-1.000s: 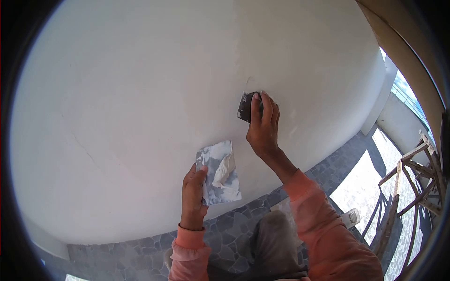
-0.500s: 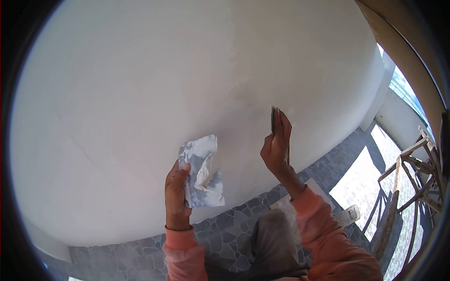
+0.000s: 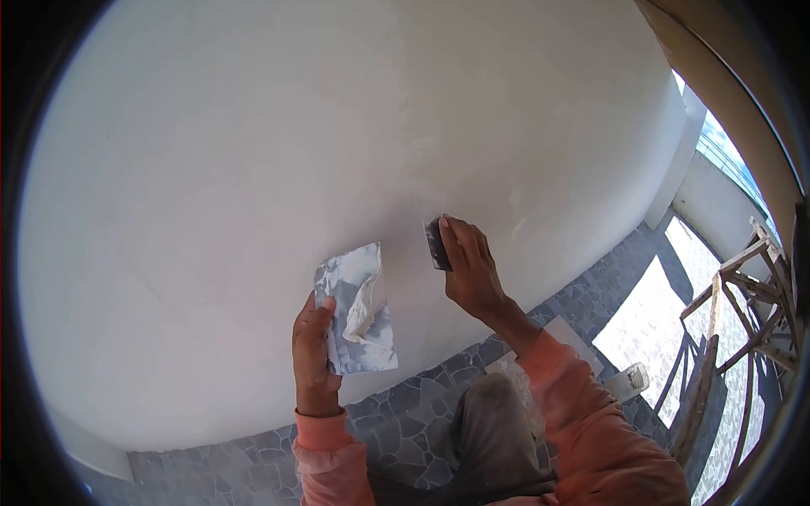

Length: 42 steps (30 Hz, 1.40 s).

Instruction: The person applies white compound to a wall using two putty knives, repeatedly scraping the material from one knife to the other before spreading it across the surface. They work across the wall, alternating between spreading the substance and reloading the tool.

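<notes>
My left hand (image 3: 313, 341) grips a flat rectangular putty board (image 3: 371, 347) by its left edge, thumb over its face. The board is smeared white, and a ridge of white putty (image 3: 363, 310) runs down its right half. To the right, my right hand (image 3: 474, 266) is closed on a dark putty scraper (image 3: 436, 243), fingers along its back and its left edge at the wall. Both hands are in front of a broad white wall (image 3: 228, 169), which has a greyer, damp-looking band to the right of its middle.
Grey stone-patterned floor (image 3: 401, 422) runs along the wall's foot. My bent knee (image 3: 494, 405) is below the hands. Beside my right sleeve stands a clear container (image 3: 627, 382), near a pale sheet (image 3: 574, 344). A rough wooden trestle (image 3: 751, 295) occupies the right side.
My right hand has moved left and down, turning the scraper so its dark flat face shows. The left hand and board have shifted slightly left.
</notes>
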Each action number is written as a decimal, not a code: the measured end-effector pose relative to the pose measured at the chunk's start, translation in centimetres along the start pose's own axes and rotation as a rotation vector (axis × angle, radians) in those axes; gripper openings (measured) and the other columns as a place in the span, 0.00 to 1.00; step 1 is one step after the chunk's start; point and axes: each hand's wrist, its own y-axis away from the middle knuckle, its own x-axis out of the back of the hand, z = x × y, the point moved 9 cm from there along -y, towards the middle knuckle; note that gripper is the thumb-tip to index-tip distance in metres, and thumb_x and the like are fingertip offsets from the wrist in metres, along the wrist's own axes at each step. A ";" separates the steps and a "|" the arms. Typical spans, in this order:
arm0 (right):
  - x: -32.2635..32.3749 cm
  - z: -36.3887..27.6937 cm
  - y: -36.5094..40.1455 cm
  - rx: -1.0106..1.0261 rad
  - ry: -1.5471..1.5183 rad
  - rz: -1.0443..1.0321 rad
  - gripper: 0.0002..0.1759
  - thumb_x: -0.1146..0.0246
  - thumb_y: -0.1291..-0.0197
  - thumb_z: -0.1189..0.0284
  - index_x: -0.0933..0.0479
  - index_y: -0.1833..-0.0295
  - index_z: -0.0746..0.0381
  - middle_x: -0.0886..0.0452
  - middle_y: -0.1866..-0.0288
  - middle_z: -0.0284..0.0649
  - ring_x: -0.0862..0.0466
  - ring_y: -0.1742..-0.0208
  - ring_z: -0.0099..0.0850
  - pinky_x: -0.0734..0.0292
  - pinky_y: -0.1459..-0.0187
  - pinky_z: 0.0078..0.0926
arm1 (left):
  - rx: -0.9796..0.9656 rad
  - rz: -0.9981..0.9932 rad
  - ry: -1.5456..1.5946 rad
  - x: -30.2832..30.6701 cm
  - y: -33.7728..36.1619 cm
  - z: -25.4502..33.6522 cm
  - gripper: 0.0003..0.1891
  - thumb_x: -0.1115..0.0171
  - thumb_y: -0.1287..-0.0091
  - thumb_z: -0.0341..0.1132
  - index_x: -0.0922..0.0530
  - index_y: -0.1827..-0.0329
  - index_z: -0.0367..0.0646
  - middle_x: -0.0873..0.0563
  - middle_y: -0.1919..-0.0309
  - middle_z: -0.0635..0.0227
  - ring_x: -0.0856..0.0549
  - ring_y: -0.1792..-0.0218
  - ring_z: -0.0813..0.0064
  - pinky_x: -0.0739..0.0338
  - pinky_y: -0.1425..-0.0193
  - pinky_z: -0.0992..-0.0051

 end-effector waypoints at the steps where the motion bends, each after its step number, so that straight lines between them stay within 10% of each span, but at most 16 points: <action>1: 0.9 0.7 -0.1 -0.001 0.004 0.030 0.42 0.41 0.46 0.91 0.37 0.22 0.70 0.31 0.28 0.54 0.26 0.31 0.52 0.27 0.31 0.49 | -0.004 -0.001 -0.005 0.1 0.0 0.0 0.24 0.45 0.23 0.33 0.31 0.28 0.29 0.14 0.42 0.57 0.12 0.46 0.68 0.17 0.40 0.70; 8: 2.3 8.0 -2.3 -0.104 0.162 0.118 0.42 0.43 0.43 0.90 0.38 0.20 0.69 0.34 0.24 0.54 0.29 0.27 0.52 0.29 0.29 0.47 | 0.015 -0.026 0.008 -0.2 0.1 0.1 0.24 0.46 0.23 0.33 0.30 0.28 0.30 0.14 0.42 0.57 0.12 0.46 0.68 0.17 0.41 0.70; 21: -0.2 3.0 1.6 0.122 0.112 -0.041 0.35 0.41 0.41 0.88 0.30 0.26 0.69 0.29 0.28 0.51 0.26 0.29 0.49 0.29 0.30 0.51 | 0.039 -0.014 -0.010 -0.5 -0.1 0.0 0.23 0.46 0.23 0.32 0.30 0.28 0.30 0.14 0.42 0.56 0.12 0.46 0.67 0.18 0.40 0.69; 25: 4.1 6.1 -1.0 -0.203 -0.045 0.088 0.37 0.45 0.44 0.90 0.31 0.25 0.68 0.28 0.28 0.49 0.25 0.32 0.51 0.24 0.34 0.44 | 0.035 -0.033 -0.030 -0.3 -0.1 -0.1 0.23 0.47 0.23 0.32 0.30 0.28 0.30 0.14 0.42 0.56 0.12 0.46 0.67 0.17 0.40 0.69; 31: 5.9 4.7 -0.7 -0.719 -0.778 -0.124 0.15 0.45 0.28 0.76 0.21 0.41 0.67 0.20 0.68 0.33 0.27 0.68 0.18 0.29 0.63 0.22 | 0.057 -0.044 0.047 -1.2 0.2 0.0 0.22 0.48 0.22 0.32 0.31 0.29 0.29 0.14 0.43 0.56 0.11 0.47 0.66 0.15 0.42 0.68; 34: 7.9 -0.3 -2.3 -0.539 -0.764 -0.249 0.16 0.45 0.28 0.76 0.20 0.40 0.66 0.23 0.73 0.27 0.30 0.69 0.13 0.32 0.65 0.18 | 0.086 -0.016 0.044 -1.1 0.2 0.0 0.22 0.49 0.22 0.32 0.31 0.29 0.29 0.14 0.43 0.55 0.11 0.46 0.66 0.14 0.42 0.68; 39: 9.0 -7.6 -4.7 0.128 -0.599 -0.351 0.37 0.38 0.46 0.87 0.27 0.27 0.61 0.24 0.28 0.50 0.18 0.34 0.45 0.17 0.42 0.41 | 0.122 -0.016 0.065 -1.2 0.0 -0.4 0.24 0.49 0.23 0.35 0.32 0.29 0.30 0.15 0.42 0.50 0.09 0.48 0.60 0.10 0.44 0.64; 42: 8.9 -10.6 -4.9 0.246 -0.581 -0.265 0.40 0.31 0.48 0.83 0.28 0.26 0.59 0.23 0.30 0.49 0.19 0.35 0.46 0.19 0.39 0.46 | 0.188 -0.007 0.194 -1.3 0.4 -0.8 0.19 0.47 0.23 0.35 0.27 0.34 0.32 0.13 0.47 0.53 0.09 0.52 0.62 0.09 0.50 0.66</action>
